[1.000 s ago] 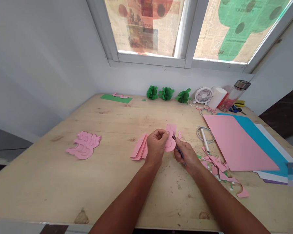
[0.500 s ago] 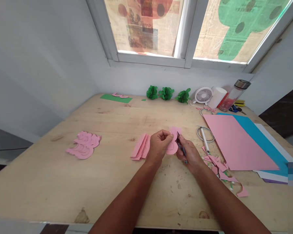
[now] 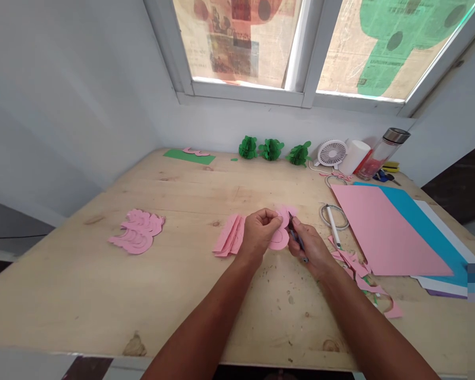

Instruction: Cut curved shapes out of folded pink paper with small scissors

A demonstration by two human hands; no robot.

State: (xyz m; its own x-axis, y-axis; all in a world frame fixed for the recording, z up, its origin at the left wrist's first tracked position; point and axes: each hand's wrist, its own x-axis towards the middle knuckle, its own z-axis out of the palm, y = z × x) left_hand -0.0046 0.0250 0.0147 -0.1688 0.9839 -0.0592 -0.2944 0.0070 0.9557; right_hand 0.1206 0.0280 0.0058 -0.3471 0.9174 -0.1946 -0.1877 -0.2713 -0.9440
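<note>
My left hand (image 3: 261, 231) pinches a piece of pink paper (image 3: 278, 240) with rounded lobes and a drawn line on it. In my right hand (image 3: 309, 244) is a small pair of dark scissors (image 3: 298, 240), its pointed blades at the paper's right edge. Just left of my left hand lie folded pink paper strips (image 3: 227, 236), partly hidden by that hand. Farther left, a pile of cut pink scalloped pieces (image 3: 138, 232) rests on the wooden table (image 3: 182, 295).
Pink scraps (image 3: 354, 264) and a white pen (image 3: 333, 227) lie right of my right hand, beside coloured sheets (image 3: 388, 232). Along the wall stand green paper balls (image 3: 272, 150), a small fan (image 3: 332, 153) and a glass bottle (image 3: 383, 153). A green sheet (image 3: 190, 157) lies at back left.
The view has shifted slightly. Both hands stay at the pink paper, and the scissors remain at its right edge with little visible movement.
</note>
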